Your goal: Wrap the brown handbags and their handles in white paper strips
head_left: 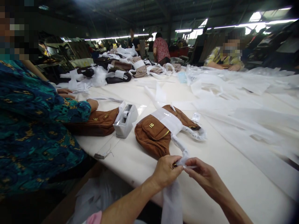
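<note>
Both hands meet at the near edge of the worktop (233, 177), just in front of the brown bag (151, 138). Your left hand (166, 170) pinches the white strip (179, 145) betw. thumb & forefinger. There may be a bit of brass hardware under the thumb, but it's too small to be sure. Your right hand (202, 174) pinches the same strip just beside it, fingertips nearly touching the left's. Neither hand is free.

The bag lies flat, front pocket up, w/ a white band (169, 122) across its middle. The strip runs from the bag's right side down to your pinch. Its tail (172, 199) hangs over the worktop edge betw. your forearms.

Step, as I read it: the body is banded and you're on the strap wrap, approx. at its near end.

The next move calls for tension. Hold one pinch firm while the other turns the strip, or the turns nearer the bag may slacken. The dispenser (125, 119) sits left of the bag, touching a 2nd bag (95, 123) under a co-worker's arm (77, 109). Reaching it means a one-hand hold on the wrap. Loose strips (245, 124) lie to the right, well apart.
</note>
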Motion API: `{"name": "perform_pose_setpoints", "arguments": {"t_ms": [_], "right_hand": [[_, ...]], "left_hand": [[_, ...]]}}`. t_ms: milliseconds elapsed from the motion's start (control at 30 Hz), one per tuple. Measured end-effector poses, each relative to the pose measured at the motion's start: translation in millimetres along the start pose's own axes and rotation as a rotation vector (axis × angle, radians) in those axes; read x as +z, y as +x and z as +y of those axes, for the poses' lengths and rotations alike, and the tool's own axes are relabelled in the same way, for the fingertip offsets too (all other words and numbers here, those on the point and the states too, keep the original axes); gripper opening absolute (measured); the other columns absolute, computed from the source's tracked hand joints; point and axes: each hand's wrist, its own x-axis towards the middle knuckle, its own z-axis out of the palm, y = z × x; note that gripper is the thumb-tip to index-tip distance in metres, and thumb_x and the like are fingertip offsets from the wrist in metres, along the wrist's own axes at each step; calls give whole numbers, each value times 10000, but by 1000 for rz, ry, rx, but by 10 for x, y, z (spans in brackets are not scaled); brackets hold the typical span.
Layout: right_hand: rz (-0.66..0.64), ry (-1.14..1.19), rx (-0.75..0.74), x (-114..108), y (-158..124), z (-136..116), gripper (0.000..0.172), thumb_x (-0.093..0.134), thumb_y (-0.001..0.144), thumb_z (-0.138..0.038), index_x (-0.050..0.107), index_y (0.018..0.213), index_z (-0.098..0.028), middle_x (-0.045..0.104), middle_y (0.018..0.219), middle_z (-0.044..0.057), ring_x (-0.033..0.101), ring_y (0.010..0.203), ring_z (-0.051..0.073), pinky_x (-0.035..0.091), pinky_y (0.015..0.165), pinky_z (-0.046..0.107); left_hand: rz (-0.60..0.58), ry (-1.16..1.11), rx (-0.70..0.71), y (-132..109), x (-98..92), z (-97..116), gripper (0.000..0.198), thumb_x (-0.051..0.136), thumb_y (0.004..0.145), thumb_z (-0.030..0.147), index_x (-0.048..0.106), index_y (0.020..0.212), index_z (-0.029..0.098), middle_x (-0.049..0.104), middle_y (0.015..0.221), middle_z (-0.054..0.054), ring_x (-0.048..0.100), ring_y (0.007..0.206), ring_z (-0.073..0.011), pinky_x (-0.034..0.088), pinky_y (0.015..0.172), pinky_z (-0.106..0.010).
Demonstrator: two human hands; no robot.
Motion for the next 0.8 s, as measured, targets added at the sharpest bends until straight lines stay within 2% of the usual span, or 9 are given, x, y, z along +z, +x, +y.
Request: {"name": "perform_pose_setpoints", "arguments": {"t_ms": [100, 233, 400, 600, 800], "right_hand": [[-90, -64, 50, -63, 67, -2, 234, 576, 764, -423, 572, 796, -191, 537, 652, -20, 461, 583, 116, 370, 522, 237], [-126, -131, 46, -85, 120, -43, 247, 569, 761, -432, 565, 744, -186, 520, 631, -24, 444, 587, 114, 361, 519, 232], [-153, -43, 120, -98, 113, -17, 239, 588, 742, -410, 548, 693, -179, 506, 606, -30, 425, 537, 101, 342, 497, 230], [-323, 70, 128, -178, 164, 25, 191, 611, 735, -344, 538, 700, -171, 473, 592, -38, 416, 541, 90, 323, 495, 216], [-157, -35, 159, -127, 155, 106, 288, 559, 764, -456, 569, 797, -170, 524, 682, -8, 448, 609, 111, 391, 546, 239]], "left_hand": [[-40, 16, 35, 10, -17, -16, 96, 520, 774, 210, 605, 792, 168, 542, 666, 25, 497, 638, -116, 336, 580, -206], [14, 134, 51, 17, 39, -23, 93, 527, 747, 167, 592, 813, 175, 567, 688, 12, 500, 667, -139, 345, 610, -226], [36, 180, 97, 9, 108, -65, 131, 543, 739, 168, 586, 862, 178, 600, 753, -11, 526, 712, -157, 373, 676, -243], [-48, 159, 123, 40, 71, -104, 41, 567, 725, 165, 531, 711, 176, 523, 635, 32, 481, 628, -117, 338, 592, -210], [38, 169, 58, 77, 153, -104, 10, 540, 751, 174, 546, 743, 178, 547, 649, 30, 492, 618, -115, 332, 566, -212]]}}
